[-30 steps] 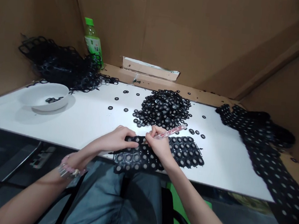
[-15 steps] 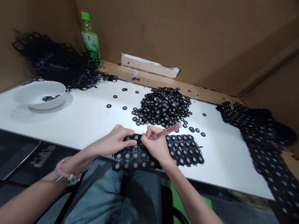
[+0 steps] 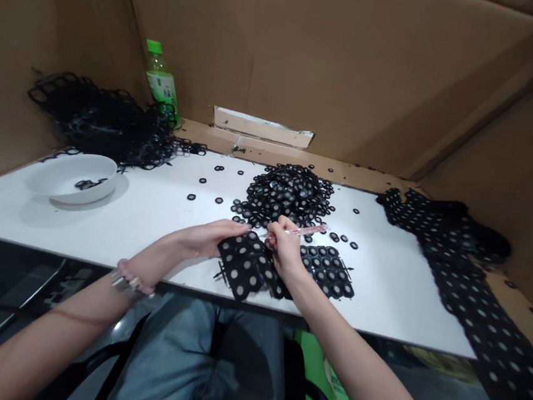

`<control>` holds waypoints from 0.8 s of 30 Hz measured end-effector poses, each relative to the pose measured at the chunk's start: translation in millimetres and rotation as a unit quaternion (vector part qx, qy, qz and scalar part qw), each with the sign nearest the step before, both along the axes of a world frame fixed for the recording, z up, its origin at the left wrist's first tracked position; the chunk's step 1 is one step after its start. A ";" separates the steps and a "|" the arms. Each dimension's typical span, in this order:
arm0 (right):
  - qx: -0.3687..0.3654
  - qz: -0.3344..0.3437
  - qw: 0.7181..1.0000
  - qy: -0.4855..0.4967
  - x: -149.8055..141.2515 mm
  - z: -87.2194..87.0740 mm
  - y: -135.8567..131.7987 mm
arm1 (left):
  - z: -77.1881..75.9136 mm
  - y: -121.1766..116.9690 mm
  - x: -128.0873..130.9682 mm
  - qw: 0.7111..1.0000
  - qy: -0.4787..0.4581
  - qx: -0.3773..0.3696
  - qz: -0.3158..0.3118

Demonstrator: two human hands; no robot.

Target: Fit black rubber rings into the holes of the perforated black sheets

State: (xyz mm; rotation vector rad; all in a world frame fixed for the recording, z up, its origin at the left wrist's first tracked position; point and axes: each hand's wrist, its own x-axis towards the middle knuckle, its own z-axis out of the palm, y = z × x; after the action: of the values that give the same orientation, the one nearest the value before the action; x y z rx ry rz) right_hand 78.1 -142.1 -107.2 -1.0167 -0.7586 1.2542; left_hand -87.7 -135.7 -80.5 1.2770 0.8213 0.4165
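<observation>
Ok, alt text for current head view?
Left hand holds a black sheet of round discs by its tilted end; right hand holds a reddish pen-like tool close to it. Behind lies a pile of loose discs, with a white bowl and black netting to the left.

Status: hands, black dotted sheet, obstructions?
Left hand gripping black grey-dotted flexible sheet, that end bent. Right hand holding slim clear-and-red pen-like tool at sheet. Heap of small black discs just beyond; nothing visibly blocking.

1 head-worn camera, near the white surface (image 3: 390,281), faces forward and down from above the wearer's lap (image 3: 250,368).
</observation>
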 end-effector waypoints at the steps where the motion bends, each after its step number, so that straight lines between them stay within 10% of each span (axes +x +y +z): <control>1: 0.001 -0.009 1.000 0.010 -0.9 -0.4 1.9 | -0.6 0.7 -3.1 0.999 -0.024 -0.041 0.000; 6: 0.042 -0.022 0.999 -0.017 -5.5 -5.7 0.6 | -3.5 -5.9 -22.6 0.996 -0.017 -0.089 0.022; 14: 0.098 -0.020 0.992 -0.076 -6.2 -3.8 -3.7 | 9.0 -5.9 -13.6 0.929 0.281 0.239 -0.038; 24: 0.055 0.048 0.984 -0.162 -17.1 4.1 -41.0 | -3.4 -10.8 -16.1 0.939 0.216 0.266 -0.021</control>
State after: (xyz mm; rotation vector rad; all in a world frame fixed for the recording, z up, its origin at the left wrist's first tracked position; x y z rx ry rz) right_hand 61.0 -183.1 -103.1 -1.1173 -1.1273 1.1272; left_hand -103.7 -146.5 -83.9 1.9318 1.0898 0.3385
